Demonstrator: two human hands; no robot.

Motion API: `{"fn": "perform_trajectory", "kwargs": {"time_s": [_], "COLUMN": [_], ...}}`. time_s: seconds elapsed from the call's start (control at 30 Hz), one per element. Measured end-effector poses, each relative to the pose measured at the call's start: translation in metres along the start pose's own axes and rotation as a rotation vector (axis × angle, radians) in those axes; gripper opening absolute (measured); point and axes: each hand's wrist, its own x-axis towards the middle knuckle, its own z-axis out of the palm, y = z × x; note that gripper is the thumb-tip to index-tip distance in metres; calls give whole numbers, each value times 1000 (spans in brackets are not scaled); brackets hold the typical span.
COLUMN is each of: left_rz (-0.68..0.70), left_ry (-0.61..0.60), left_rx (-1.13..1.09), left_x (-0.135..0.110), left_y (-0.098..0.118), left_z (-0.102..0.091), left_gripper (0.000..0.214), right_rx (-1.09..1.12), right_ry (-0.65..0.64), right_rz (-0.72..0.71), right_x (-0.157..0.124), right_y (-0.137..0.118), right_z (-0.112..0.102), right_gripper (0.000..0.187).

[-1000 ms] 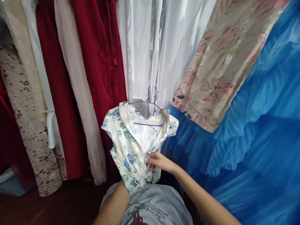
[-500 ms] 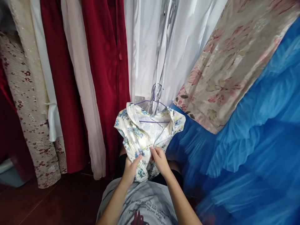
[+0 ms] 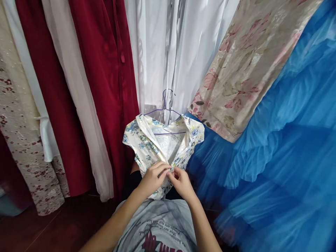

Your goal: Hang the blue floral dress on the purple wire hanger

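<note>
A short-sleeved white garment with blue and yellow flowers [image 3: 147, 148] lies over my lap on a thin purple hanger [image 3: 165, 107]. Its V-shaped front opening points toward me. At the bottom of that V, my left hand [image 3: 154, 177] and my right hand [image 3: 181, 181] meet, fingertips nearly touching. Both pinch the cloth of the front edges there. My fingers hide whatever small fastening might be at that spot. The lower part of the garment is bunched beneath my wrists.
Dark red dresses [image 3: 105, 77] and a pale pink one [image 3: 76, 91] hang at left. White fabric [image 3: 152, 52] hangs straight ahead. On the right are a beige floral dress [image 3: 244, 77] and a wide blue tulle skirt [image 3: 286, 157]. Dark floor tiles [image 3: 49, 227] show at lower left.
My left hand has moved right and up from the garment's left side to join my right hand at the front opening. The view has shifted slightly to the right.
</note>
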Motion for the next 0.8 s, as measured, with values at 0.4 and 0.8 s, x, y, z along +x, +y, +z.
{"fn": "perform_trajectory", "kwargs": {"time_s": [0.4,0.8], "left_rz": [104,-149], "left_ry": [-125,43], "left_rx": [220,-178], "left_x": [-5,-12], "left_y": [-21,-27], "left_z": [-7,4], "left_gripper": [22,12], "right_rx": [207,237], "right_ry": [-76,-105], "right_rz": [33,85], "right_x": [-4,0], "right_y": [2,7], "right_z": [7,7], "right_gripper": [21,25]}}
